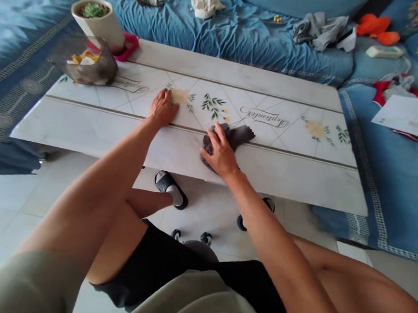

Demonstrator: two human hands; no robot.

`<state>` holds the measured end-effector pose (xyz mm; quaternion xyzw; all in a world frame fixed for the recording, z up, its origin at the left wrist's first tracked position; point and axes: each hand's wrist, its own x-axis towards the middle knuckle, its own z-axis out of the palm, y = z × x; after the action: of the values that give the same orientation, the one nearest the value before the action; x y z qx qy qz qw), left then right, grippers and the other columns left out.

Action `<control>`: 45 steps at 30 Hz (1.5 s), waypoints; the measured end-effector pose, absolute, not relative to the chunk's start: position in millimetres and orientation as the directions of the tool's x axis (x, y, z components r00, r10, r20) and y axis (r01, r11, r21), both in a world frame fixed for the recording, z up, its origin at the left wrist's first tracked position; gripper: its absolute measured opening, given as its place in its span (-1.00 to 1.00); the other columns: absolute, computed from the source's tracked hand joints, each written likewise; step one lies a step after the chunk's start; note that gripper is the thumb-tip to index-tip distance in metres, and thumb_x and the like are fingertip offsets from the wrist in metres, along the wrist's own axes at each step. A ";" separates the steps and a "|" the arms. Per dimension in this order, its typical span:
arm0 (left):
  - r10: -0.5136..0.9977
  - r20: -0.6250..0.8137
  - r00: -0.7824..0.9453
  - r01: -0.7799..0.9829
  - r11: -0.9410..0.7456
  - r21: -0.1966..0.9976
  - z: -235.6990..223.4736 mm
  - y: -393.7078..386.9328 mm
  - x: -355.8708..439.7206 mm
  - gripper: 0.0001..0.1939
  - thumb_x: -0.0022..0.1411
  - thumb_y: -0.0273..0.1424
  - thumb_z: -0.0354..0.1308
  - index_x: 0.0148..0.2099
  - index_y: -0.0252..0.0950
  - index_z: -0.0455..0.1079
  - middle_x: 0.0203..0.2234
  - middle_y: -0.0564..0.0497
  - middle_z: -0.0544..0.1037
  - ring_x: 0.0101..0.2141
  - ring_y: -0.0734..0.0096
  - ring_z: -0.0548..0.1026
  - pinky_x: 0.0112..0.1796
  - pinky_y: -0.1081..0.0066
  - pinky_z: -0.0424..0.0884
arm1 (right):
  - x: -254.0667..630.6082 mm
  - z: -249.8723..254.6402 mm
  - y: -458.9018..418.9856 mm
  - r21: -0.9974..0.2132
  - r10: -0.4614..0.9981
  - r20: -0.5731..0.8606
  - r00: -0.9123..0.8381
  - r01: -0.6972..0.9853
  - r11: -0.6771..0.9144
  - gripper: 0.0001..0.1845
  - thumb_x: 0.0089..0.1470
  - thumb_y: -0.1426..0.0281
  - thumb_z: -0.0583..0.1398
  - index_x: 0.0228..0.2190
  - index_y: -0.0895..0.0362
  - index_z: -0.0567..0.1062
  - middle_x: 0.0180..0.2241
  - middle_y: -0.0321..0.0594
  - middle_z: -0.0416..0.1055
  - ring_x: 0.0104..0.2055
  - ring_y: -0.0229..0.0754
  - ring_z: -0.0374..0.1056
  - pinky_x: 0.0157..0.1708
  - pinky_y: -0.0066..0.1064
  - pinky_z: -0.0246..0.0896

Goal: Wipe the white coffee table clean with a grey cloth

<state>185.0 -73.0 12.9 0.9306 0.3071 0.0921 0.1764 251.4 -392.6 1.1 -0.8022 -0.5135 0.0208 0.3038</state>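
The left hand (pixel 164 107) lies flat and open on the tabletop (pixel 286 178), fingers together, holding nothing, beside a printed yellow flower. The right hand (pixel 221 150) sits lower and to the right, fingers spread and slightly curled, pressing down on a bunched grey cloth (pixel 231 138) and holding it against the surface just short of the near edge.

The tabletop has a white marble look, with thin olive bands and printed leaves. Cursive script appears in two places, at upper left and just right of centre; the latter may read "September", but I can't be sure. Printed flowers and leaves run toward the right edge, well apart from the cloth.

At the upper left corner stand a smoky glass bowl (pixel 94 62) holding yellow and white scraps and a white pot (pixel 98 25) with a succulent, on a red cloth (pixel 129 43). Blue bedding (pixel 221 28) lies beyond the far edge, and a sheet of paper (pixel 410 118) lies at the right
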 end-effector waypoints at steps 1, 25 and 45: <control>0.590 0.057 0.805 0.528 -0.758 0.384 12.3 -69.2 187.4 -0.10 0.54 -0.06 0.03 0.73 -0.35 -0.03 0.68 -0.28 0.04 0.64 -0.15 0.02 0.59 -0.16 -0.08 | 253.1 1.7 -420.2 -0.487 0.844 0.266 0.466 0.820 -0.300 -0.26 0.47 0.17 0.16 0.51 0.25 0.33 0.68 -0.02 -0.17 0.69 0.08 -0.13 0.66 0.00 -0.02; 0.556 0.093 0.826 0.509 -0.807 0.300 5.2 -56.7 196.1 -0.10 0.59 -0.01 -0.28 0.71 -0.52 0.00 0.69 -0.33 0.01 0.65 -0.13 -0.04 0.59 -0.13 -0.17 | 268.2 11.2 -454.6 -0.342 0.954 0.142 0.263 0.918 -0.202 -0.44 0.55 0.21 0.18 0.46 0.03 0.46 0.65 -0.09 0.00 0.69 0.04 -0.10 0.68 0.07 -0.24; 0.581 0.146 0.800 0.535 -0.802 0.265 9.7 -62.3 194.0 -0.21 0.55 -0.12 -0.13 0.64 -0.41 0.19 0.63 -0.30 0.19 0.62 -0.05 0.12 0.57 -0.06 0.01 | 320.9 22.7 -372.9 -0.317 0.892 0.194 0.408 0.887 -0.337 -0.45 0.39 0.20 0.33 0.34 0.00 0.59 0.56 -0.06 0.22 0.62 0.15 0.07 0.61 0.07 0.02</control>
<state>194.0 -62.3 9.7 0.9429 0.2960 0.1105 0.1057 320.9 -372.9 22.7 -0.8176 -0.5439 0.0073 0.1888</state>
